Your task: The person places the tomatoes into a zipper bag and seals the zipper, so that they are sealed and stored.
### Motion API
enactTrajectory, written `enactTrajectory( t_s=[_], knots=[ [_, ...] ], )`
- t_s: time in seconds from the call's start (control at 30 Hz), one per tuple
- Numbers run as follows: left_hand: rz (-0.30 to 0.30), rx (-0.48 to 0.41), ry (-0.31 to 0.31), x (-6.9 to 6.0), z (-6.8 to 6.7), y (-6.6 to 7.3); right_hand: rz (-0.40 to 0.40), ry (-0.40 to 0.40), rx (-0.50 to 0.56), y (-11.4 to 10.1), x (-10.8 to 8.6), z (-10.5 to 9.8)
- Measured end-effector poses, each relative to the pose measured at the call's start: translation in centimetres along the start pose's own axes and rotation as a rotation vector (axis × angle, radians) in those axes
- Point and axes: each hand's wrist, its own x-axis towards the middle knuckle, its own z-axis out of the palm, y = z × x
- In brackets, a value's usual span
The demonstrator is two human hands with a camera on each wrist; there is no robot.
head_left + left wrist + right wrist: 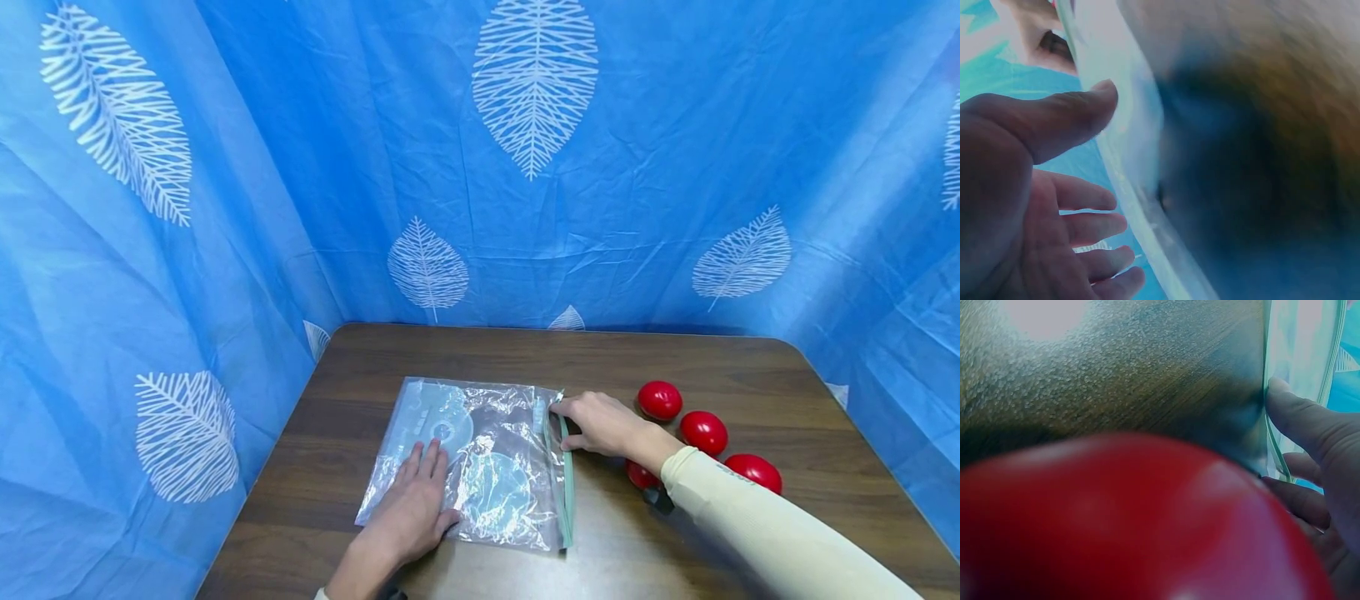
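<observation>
A clear plastic zip bag [517, 421] with pale blue round prints lies flat on the wooden table, its green zip edge [567, 500] facing right. My left hand [411, 508] rests on the bag's lower left part with its fingers straight; in the left wrist view the thumb and fingers are spread beside the bag's edge. At the upper right corner, my right hand [603, 425] pinches the green edge between thumb and fingers. The bag's mouth looks slightly parted there. In the right wrist view the thumb [1297, 412] presses on the edge.
Several glossy red, tomato-like rounds lie right of the bag, around my right wrist: one at the back [660, 401], one nearer [704, 433], another partly behind the sleeve [756, 472]. One red round [1135, 519] fills the lower right wrist view. Blue leaf-patterned curtains [360, 167] surround the table [720, 358].
</observation>
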Motion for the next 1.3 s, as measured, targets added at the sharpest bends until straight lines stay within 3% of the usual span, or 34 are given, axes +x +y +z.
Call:
enactTrajectory(
  t_s=[0.27, 0.57, 0.83, 1.03, 1.3],
  knots=[
    [0.046, -0.005, 0.027, 0.2, -0.5, 1.6, -0.001, 0.001, -0.004, 0.0, 0.1, 0.0],
    [0.140, -0.005, 0.060, 1.2, -0.6, 3.5, -0.020, 0.028, -0.034, 0.2, 0.2, -0.1],
    [0.201, 0.011, 0.041, 1.9, -0.8, 6.2, -0.027, 0.042, -0.041, 0.1, 0.1, -0.1],
    [0.266, 0.024, 0.016, 2.5, -0.3, 8.8, -0.004, 0.025, -0.026, 0.0, 0.1, -0.1],
    [0.300, 0.023, -0.040, 3.3, 0.6, 11.1, -0.005, 0.021, -0.021, 0.0, 0.0, 0.2]
  ],
)
